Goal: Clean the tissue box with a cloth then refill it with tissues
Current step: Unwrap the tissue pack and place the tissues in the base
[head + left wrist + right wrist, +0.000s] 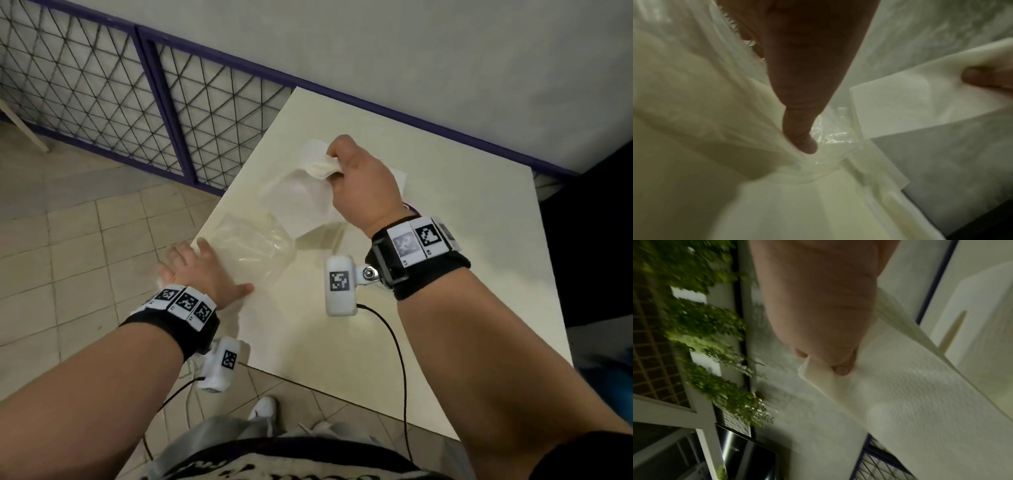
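One cream table (428,308) fills most of the head view, set beside a purple-framed mesh fence (137,113). On its left edge lies a clear plastic wrapper (253,240), pressed flat under the left hand (202,270), whose fingers are spread and grasp nothing. Farther in, the right hand (363,185) is raised above the tabletop, thumb and fingers pinching a stack of white tissues (301,202) by its upper end, the rest hanging down toward the wrapper. No tissue box can be made out in any view.
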A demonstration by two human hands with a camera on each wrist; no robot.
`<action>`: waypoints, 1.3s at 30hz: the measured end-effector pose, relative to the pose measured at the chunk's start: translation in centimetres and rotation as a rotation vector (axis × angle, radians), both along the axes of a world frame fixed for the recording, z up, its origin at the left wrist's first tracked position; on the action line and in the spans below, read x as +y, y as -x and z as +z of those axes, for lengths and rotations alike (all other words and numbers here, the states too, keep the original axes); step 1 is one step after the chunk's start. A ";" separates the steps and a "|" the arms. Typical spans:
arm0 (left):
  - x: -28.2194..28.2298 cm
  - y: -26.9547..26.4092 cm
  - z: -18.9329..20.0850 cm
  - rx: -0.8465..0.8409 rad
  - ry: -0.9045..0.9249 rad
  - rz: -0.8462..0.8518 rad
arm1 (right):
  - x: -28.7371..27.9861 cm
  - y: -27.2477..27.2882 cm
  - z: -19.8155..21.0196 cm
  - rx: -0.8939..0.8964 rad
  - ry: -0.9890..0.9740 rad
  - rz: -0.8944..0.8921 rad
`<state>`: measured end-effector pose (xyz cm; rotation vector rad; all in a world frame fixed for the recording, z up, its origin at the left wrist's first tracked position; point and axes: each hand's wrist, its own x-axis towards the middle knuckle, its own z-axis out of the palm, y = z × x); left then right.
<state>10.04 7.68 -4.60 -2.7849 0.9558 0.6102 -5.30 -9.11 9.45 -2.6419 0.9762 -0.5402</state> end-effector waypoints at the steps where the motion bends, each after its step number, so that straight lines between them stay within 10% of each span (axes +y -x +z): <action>1: -0.5 0.4 0.4 0.000 0.131 -0.039 | 0.0 1.1 0.6 -0.019 0.009 0.007; 3: -1.7 1.1 1.0 0.112 0.493 -0.129 | 0.1 3.5 1.5 -0.083 -0.020 0.000; 6: -3.5 2.6 2.2 0.816 0.945 -0.035 | 0.2 6.9 1.7 -0.214 -0.126 -0.060; 10: -5.1 4.6 2.3 1.439 1.097 0.115 | 1.1 10.7 -1.1 -0.372 -0.319 -0.188; 19: -5.1 9.0 -0.6 1.287 1.029 0.118 | 5.5 18.0 -9.8 -0.502 -0.744 -0.393; 39: -6.7 11.0 -2.1 0.873 0.885 -0.022 | 4.1 19.6 -15.2 -0.303 -0.791 -0.600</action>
